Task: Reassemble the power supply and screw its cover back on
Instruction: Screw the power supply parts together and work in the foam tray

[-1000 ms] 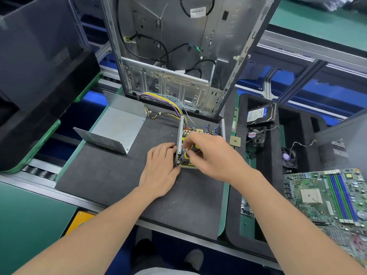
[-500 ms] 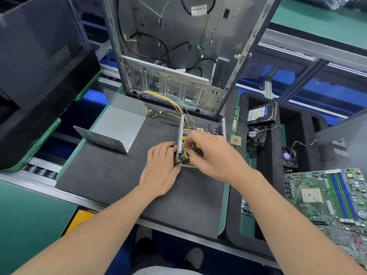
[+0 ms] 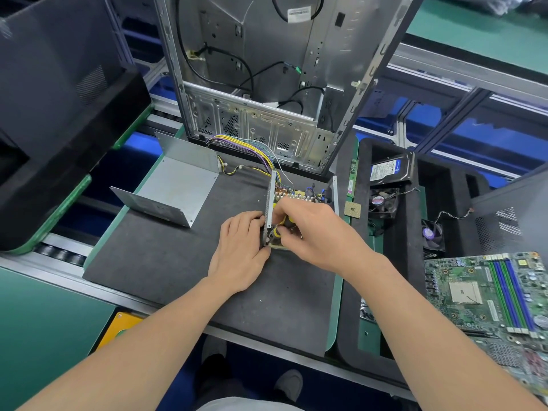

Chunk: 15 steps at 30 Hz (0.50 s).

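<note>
The opened power supply [image 3: 299,194] lies on a dark mat [image 3: 166,256] in the middle, its circuit board exposed between two upright metal side walls. A bundle of yellow and purple wires [image 3: 246,148] runs from it toward the back. My left hand [image 3: 240,250] rests against the left wall, fingers curled over its edge. My right hand [image 3: 308,232] reaches into the near end of the board, fingertips pinching among yellow components; what it holds is hidden. The bent grey metal cover [image 3: 175,188] lies apart to the left on the mat.
An empty computer case [image 3: 267,84] stands open behind the mat. A black foam tray [image 3: 394,262] on the right holds a hard drive [image 3: 390,170], two fans, a memory stick and a CPU chip [image 3: 352,209]. A motherboard [image 3: 486,295] sits far right. A black panel [image 3: 59,99] leans at left.
Almost nothing has moved. My right fingers have shifted slightly inside the near end of the power supply while my left hand stays on the left wall.
</note>
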Each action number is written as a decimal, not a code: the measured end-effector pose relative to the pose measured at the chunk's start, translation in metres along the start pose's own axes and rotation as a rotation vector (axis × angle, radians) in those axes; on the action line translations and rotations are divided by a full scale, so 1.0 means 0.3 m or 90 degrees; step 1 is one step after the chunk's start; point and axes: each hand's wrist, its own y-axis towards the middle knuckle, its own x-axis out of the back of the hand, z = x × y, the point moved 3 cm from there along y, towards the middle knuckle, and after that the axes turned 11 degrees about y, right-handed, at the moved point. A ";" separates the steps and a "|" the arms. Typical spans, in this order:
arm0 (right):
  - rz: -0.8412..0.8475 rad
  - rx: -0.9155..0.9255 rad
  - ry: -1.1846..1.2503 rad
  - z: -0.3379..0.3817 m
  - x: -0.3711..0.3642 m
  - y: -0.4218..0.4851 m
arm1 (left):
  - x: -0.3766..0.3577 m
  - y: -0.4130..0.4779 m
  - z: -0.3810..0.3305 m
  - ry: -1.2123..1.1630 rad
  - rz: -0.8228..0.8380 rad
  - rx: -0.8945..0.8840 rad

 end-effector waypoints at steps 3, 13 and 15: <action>0.003 -0.001 -0.004 0.000 0.001 -0.003 | 0.003 -0.001 -0.001 0.000 -0.004 -0.001; 0.020 0.047 0.020 0.025 -0.016 -0.017 | -0.001 -0.001 -0.005 -0.001 -0.011 0.006; 0.026 0.039 0.001 0.025 -0.018 -0.009 | -0.004 0.000 -0.005 0.004 -0.012 0.008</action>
